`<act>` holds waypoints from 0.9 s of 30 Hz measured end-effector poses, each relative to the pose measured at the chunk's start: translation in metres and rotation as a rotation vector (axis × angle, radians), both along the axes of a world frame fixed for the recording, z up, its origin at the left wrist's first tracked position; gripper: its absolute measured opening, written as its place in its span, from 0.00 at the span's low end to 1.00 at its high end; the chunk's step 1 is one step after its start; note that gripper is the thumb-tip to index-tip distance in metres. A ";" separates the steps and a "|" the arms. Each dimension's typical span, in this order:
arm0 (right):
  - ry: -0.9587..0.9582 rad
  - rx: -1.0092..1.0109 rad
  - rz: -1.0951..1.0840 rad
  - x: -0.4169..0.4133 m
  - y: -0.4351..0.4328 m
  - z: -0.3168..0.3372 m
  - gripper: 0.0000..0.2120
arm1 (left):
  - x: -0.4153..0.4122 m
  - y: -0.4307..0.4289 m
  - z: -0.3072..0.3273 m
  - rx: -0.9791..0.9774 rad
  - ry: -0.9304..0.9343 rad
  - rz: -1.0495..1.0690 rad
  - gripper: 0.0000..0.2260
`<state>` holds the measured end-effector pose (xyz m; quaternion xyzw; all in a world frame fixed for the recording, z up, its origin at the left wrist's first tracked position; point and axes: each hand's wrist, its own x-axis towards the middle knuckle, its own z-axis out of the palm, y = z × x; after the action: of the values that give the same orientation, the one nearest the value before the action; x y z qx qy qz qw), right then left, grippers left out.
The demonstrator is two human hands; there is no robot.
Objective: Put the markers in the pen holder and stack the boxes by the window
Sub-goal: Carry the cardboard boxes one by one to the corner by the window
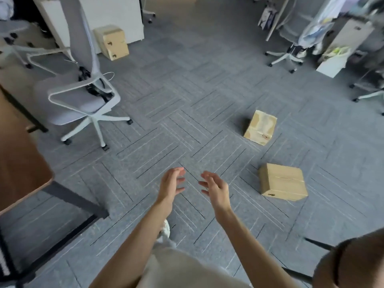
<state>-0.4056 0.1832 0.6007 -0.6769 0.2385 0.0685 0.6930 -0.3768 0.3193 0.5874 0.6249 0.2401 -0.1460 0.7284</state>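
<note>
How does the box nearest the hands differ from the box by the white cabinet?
The near box lies alone in the open carpet; the far box sits against the cabinet. The near box lies low and wide; the far box stands taller and looks tilted. Both are plain brown cardboard, closed, and untouched by either hand.

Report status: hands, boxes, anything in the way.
Left hand, right hand open, empty. Three cardboard boxes on carpet: nearest, middle, far. Path clear.
</note>
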 end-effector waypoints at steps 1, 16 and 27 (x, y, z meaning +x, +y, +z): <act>-0.002 -0.003 -0.042 0.018 -0.003 0.002 0.09 | 0.023 -0.003 0.001 -0.001 0.003 -0.036 0.10; -0.011 0.106 -0.855 0.146 -0.135 -0.009 0.07 | 0.240 -0.194 -0.009 0.029 0.071 -0.734 0.09; 0.036 0.121 -1.068 0.221 -0.356 -0.056 0.11 | 0.318 -0.448 -0.010 0.112 0.070 -0.969 0.12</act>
<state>-0.1851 -0.1728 0.5444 -0.4192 0.5571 -0.2681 0.6649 -0.0587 -0.1288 0.5774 0.6976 -0.0464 -0.4760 0.5335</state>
